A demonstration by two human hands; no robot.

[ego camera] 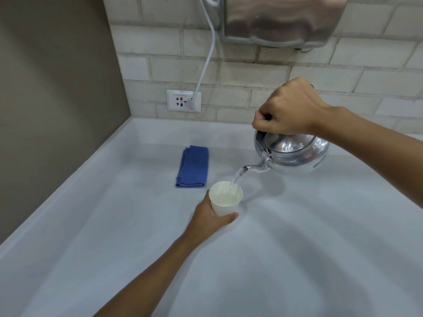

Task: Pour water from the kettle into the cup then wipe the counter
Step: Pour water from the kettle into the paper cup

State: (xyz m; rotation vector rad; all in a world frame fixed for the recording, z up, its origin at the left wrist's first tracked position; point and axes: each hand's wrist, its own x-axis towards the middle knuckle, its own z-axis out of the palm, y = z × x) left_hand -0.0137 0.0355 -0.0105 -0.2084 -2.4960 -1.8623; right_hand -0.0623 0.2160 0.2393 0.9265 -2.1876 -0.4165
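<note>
Right hand point(289, 108) clenched around the handle of a shiny round metal kettle point(295, 154), tipped above the pale grey counter point(297, 248), stream falling from the spout into a white paper cup point(225, 199). Left hand point(209, 217) wrapped around the cup, partly filled. Folded blue cloth point(193, 167) lying just beyond the cup.

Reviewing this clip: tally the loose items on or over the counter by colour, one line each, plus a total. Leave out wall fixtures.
Silver: 1, the kettle, tilted and pouring, held by the right hand
White: 1, the cup, held by the left hand
Blue: 1, the folded cloth, lying on the counter
Total: 3
</note>
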